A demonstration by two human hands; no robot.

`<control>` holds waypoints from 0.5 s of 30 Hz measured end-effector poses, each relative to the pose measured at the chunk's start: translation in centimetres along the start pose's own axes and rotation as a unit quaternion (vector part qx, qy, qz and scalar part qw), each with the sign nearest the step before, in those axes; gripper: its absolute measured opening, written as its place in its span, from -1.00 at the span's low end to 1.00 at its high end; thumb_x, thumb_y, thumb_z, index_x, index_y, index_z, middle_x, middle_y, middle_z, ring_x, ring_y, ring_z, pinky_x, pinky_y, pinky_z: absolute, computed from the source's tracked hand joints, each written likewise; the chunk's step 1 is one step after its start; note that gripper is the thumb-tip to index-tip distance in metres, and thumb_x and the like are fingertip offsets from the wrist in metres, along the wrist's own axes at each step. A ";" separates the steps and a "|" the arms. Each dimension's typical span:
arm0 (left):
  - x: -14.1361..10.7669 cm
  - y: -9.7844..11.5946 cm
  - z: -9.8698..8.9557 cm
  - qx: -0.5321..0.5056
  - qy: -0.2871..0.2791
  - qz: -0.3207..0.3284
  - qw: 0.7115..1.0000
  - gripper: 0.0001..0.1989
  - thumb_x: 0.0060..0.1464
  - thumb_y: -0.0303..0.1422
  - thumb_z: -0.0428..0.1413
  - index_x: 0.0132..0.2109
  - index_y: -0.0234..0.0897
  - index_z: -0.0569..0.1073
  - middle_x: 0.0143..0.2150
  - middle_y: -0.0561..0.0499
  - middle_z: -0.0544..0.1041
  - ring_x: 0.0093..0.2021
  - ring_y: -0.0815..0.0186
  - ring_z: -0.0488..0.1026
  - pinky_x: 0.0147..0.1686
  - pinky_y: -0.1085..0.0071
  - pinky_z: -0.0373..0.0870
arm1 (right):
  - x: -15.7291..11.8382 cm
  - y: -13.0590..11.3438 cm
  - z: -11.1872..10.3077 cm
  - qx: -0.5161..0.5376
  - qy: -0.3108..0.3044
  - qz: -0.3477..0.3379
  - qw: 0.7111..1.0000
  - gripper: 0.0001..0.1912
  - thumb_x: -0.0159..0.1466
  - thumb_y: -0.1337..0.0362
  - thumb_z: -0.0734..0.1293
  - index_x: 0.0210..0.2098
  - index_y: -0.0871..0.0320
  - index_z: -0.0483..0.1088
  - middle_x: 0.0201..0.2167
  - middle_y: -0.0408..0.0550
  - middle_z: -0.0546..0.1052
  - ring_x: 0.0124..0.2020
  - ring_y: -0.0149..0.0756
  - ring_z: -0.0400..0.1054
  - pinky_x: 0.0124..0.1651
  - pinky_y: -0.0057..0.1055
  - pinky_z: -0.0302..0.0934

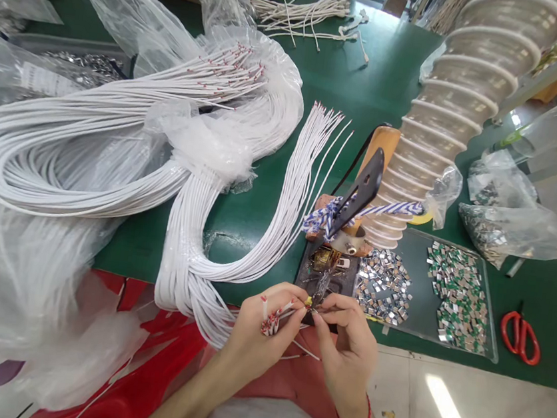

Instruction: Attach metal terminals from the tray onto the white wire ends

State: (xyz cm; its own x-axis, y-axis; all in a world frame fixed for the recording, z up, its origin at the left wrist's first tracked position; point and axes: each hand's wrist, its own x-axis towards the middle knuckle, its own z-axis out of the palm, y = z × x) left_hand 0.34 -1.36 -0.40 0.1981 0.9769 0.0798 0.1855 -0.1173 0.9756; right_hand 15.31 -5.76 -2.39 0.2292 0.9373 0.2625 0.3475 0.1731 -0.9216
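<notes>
My left hand [265, 321] is closed around a bunch of white cables [272, 321] whose red-tipped ends poke out between the fingers. Its thumb and forefinger meet close to the soldering fixture [325, 261]. Opposite it, my right hand [347, 337] pinches something tiny at the same spot; the fingertips hide what it is. Wrapped in blue and white cord, a black handle-like piece [361, 188] rises above the fixture. Just right of it lie loose small metal connectors [384, 285] on a tray [419, 252].
Connectors with green parts [459, 297] cover the tray's right side. Red-handled scissors [520, 337] lie at the table's right. A ribbed clear hose [450, 114] hangs over the fixture. Bundled white cables [91, 127] and plastic bags fill the left. Bagged metal parts [502, 228] sit at right.
</notes>
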 end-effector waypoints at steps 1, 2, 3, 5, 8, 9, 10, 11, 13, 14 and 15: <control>0.0 0.0 0.0 -0.001 0.000 -0.003 1.000 -0.80 0.16 -0.53 0.13 -0.41 -0.23 0.50 -0.30 -0.02 0.67 -0.33 0.30 0.63 -0.29 0.47 0.56 | 0.0 0.1 0.0 0.004 -0.004 -0.001 1.000 -0.85 0.35 0.44 0.42 -0.29 0.05 0.47 -0.24 -0.06 0.58 -0.19 -0.25 0.51 -0.14 -0.32 0.46; 0.0 -0.1 0.0 -0.001 -0.001 -0.007 1.000 -0.80 0.16 -0.52 0.13 -0.41 -0.22 0.50 -0.30 -0.02 0.67 -0.32 0.30 0.63 -0.29 0.47 0.57 | -0.1 0.2 0.0 0.008 -0.008 -0.002 1.000 -0.84 0.34 0.45 0.42 -0.28 0.05 0.47 -0.23 -0.06 0.57 -0.19 -0.26 0.51 -0.14 -0.33 0.46; 0.0 -0.1 0.1 0.000 -0.002 -0.012 1.000 -0.80 0.16 -0.52 0.12 -0.41 -0.22 0.50 -0.30 -0.02 0.67 -0.33 0.30 0.63 -0.29 0.47 0.56 | -0.2 0.3 -0.1 0.012 -0.010 -0.003 1.000 -0.84 0.34 0.46 0.41 -0.28 0.05 0.47 -0.23 -0.07 0.57 -0.18 -0.26 0.51 -0.13 -0.34 0.46; 0.0 -0.2 0.1 0.004 -0.002 -0.022 1.000 -0.80 0.16 -0.51 0.12 -0.42 -0.22 0.49 -0.31 -0.02 0.67 -0.33 0.29 0.63 -0.30 0.45 0.56 | -0.4 0.6 -0.2 0.019 -0.015 -0.004 1.000 -0.83 0.34 0.47 0.41 -0.27 0.05 0.47 -0.23 -0.06 0.57 -0.18 -0.26 0.51 -0.13 -0.33 0.46; -0.1 -0.3 0.2 0.008 -0.008 -0.025 1.000 -0.80 0.15 -0.50 0.11 -0.42 -0.22 0.49 -0.30 -0.04 0.67 -0.33 0.27 0.63 -0.31 0.43 0.56 | -0.5 0.8 -0.3 0.019 -0.018 -0.006 1.000 -0.84 0.34 0.47 0.41 -0.26 0.05 0.47 -0.22 -0.06 0.57 -0.17 -0.26 0.51 -0.12 -0.33 0.46; -0.1 -0.4 0.2 0.008 -0.009 -0.021 1.000 -0.80 0.16 -0.50 0.11 -0.42 -0.22 0.49 -0.30 -0.04 0.67 -0.33 0.26 0.63 -0.31 0.43 0.56 | -0.6 0.8 -0.4 0.017 -0.020 -0.006 1.000 -0.84 0.34 0.47 0.41 -0.26 0.05 0.47 -0.22 -0.06 0.57 -0.16 -0.26 0.51 -0.11 -0.34 0.46; -0.1 -0.4 0.2 0.010 -0.012 -0.017 1.000 -0.80 0.16 -0.50 0.11 -0.42 -0.22 0.50 -0.30 -0.04 0.67 -0.33 0.26 0.63 -0.31 0.42 0.56 | -0.5 0.8 -0.4 0.014 -0.020 -0.007 1.000 -0.84 0.34 0.47 0.40 -0.25 0.05 0.47 -0.22 -0.07 0.57 -0.16 -0.27 0.51 -0.11 -0.35 0.46; -0.1 -0.5 0.2 0.013 -0.014 -0.014 1.000 -0.80 0.16 -0.50 0.11 -0.42 -0.22 0.50 -0.31 -0.04 0.67 -0.33 0.26 0.63 -0.30 0.42 0.55 | -0.5 0.7 -0.4 0.012 -0.020 -0.008 1.000 -0.83 0.34 0.47 0.40 -0.25 0.05 0.47 -0.22 -0.07 0.57 -0.16 -0.27 0.51 -0.11 -0.35 0.46; -0.1 -0.5 0.2 0.018 -0.021 -0.010 1.000 -0.79 0.17 -0.50 0.11 -0.42 -0.22 0.49 -0.31 -0.03 0.67 -0.32 0.27 0.63 -0.28 0.43 0.55 | -0.4 0.6 -0.4 0.007 -0.019 -0.011 1.000 -0.83 0.34 0.47 0.39 -0.26 0.05 0.47 -0.22 -0.07 0.58 -0.17 -0.27 0.52 -0.12 -0.36 0.45; -0.1 -0.5 0.1 0.020 -0.024 -0.012 0.999 -0.79 0.17 -0.50 0.11 -0.42 -0.22 0.49 -0.31 -0.03 0.67 -0.32 0.27 0.63 -0.28 0.43 0.55 | -0.4 0.5 -0.4 0.004 -0.017 -0.014 1.000 -0.83 0.34 0.47 0.39 -0.26 0.05 0.47 -0.22 -0.07 0.58 -0.17 -0.27 0.52 -0.12 -0.36 0.45; -0.1 -0.5 0.1 0.023 -0.025 -0.014 0.999 -0.79 0.17 -0.50 0.10 -0.42 -0.22 0.49 -0.30 -0.03 0.67 -0.32 0.27 0.63 -0.28 0.42 0.54 | -0.4 0.5 -0.5 0.002 -0.014 -0.018 1.000 -0.84 0.34 0.47 0.39 -0.26 0.05 0.47 -0.22 -0.06 0.58 -0.17 -0.26 0.52 -0.12 -0.35 0.45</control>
State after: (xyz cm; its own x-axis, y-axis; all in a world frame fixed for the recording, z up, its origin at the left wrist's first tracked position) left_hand 0.34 -1.45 -0.93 0.2403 0.9698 0.0417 0.2348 -0.0997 0.9669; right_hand 15.81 -6.18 -2.79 0.1907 0.9384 0.2881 0.3519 0.2086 -0.9125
